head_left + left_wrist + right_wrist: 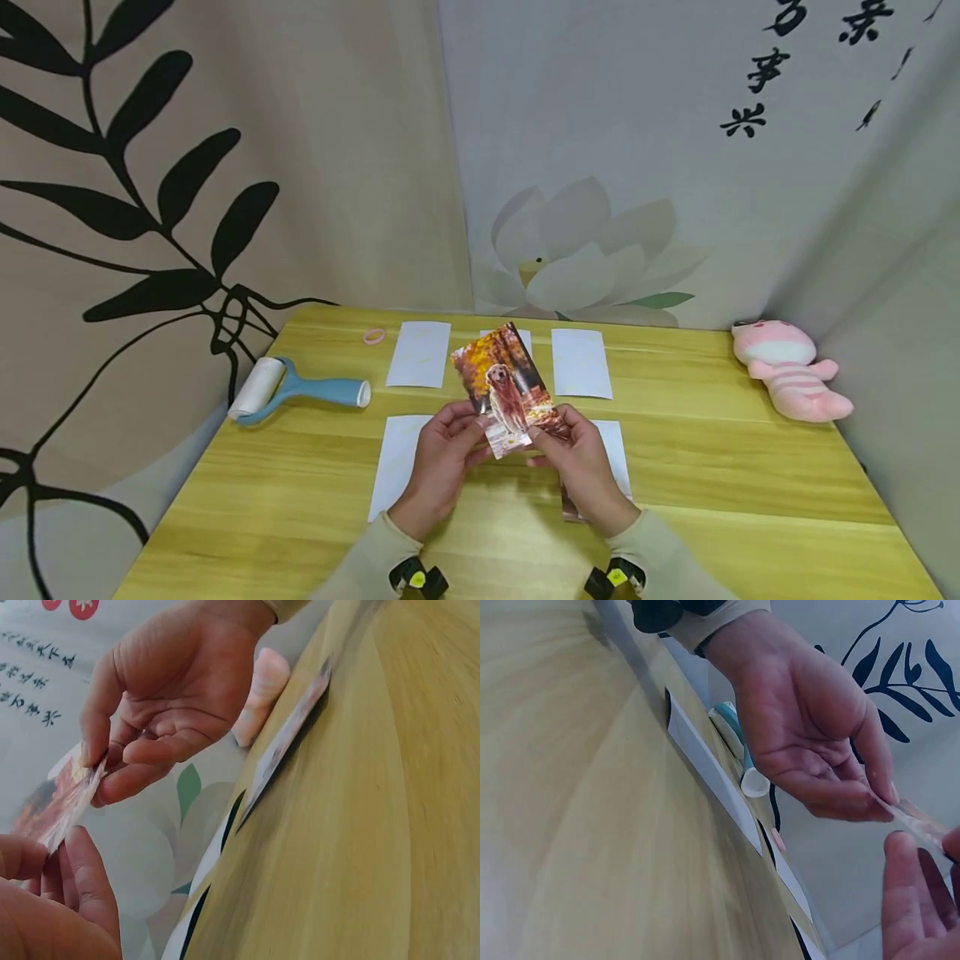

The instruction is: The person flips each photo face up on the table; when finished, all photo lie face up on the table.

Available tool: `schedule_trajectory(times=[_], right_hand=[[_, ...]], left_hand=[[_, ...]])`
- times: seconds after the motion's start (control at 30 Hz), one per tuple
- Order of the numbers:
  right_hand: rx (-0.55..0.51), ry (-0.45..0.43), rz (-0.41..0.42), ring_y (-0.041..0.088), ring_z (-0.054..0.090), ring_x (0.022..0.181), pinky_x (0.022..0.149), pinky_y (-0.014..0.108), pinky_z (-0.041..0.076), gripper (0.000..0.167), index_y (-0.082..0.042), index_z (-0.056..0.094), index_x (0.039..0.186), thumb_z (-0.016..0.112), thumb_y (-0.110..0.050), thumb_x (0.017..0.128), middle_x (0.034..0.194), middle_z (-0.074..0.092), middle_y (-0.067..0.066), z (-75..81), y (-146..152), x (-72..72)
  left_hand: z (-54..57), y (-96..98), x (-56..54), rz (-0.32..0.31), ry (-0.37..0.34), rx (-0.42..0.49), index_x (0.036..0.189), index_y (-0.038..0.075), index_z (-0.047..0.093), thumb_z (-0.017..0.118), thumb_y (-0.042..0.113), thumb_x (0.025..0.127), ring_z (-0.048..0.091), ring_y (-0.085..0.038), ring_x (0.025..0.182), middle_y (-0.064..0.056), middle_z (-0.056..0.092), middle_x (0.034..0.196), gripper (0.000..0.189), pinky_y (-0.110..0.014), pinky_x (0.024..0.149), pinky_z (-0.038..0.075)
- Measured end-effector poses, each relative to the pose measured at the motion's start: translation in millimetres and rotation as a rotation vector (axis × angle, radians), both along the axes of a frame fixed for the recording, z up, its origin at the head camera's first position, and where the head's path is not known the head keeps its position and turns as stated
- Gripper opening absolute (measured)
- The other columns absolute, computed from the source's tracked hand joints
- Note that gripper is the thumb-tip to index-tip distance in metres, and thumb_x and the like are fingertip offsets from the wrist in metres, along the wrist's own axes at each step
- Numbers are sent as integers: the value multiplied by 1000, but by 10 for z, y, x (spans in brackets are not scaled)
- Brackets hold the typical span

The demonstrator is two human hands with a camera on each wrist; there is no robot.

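Both hands hold up a glossy photo card (507, 385) of a dog among orange autumn trees, tilted above the table. My left hand (442, 458) pinches its lower left edge, thumb in front. At the lower right corner, my right hand (583, 467) pinches it the same way. In the left wrist view the card (71, 791) appears nearly edge-on between both hands. Beneath the hands lie a white card (393, 467) on the left and another card (615, 450) on the right, each partly hidden. A brownish picture edge (572, 507) shows by the right one.
White cards (418, 354) (582, 363) lie in the back row, with one between them mostly hidden. A pink ring (373, 336) sits at the back left. Left of the cards is a blue-handled lint roller (322, 390). A pink plush toy (793, 371) lies at the right edge.
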State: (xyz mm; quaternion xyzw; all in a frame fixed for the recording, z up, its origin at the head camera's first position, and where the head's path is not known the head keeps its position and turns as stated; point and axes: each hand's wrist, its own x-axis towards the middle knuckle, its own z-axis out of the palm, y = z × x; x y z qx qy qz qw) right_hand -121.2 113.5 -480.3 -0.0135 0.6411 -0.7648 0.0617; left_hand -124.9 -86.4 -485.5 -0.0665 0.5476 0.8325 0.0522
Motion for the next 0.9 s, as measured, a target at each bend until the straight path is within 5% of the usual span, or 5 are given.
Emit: schedule_trajectory(times=[0.37,0.57,0.9], right_hand=[[181,135,-6,11,66,74,65,32,61,24,3,65,122,68,-10,103,93,71,-3,79,176,-126],[168,103,23,15,65,59,59,40,62,27,5,65,125,69,-5,101,88,69,0,55,216,-146],[285,5,79,16,66,60,61,39,63,30,0,66,127,72,-6,98,92,72,12,-22,203,-138]], left_hand=[[39,-158,17,-17,21,-191,125,-3,68,74,7,97,68,-11,80,-1,72,100,29,-25,62,58],[25,-238,39,-74,12,-254,125,-1,71,73,8,98,66,-10,82,-5,74,104,28,-25,62,58],[-59,-317,16,-76,14,-392,134,14,71,73,11,99,69,-16,83,-10,68,106,36,-30,61,60]])
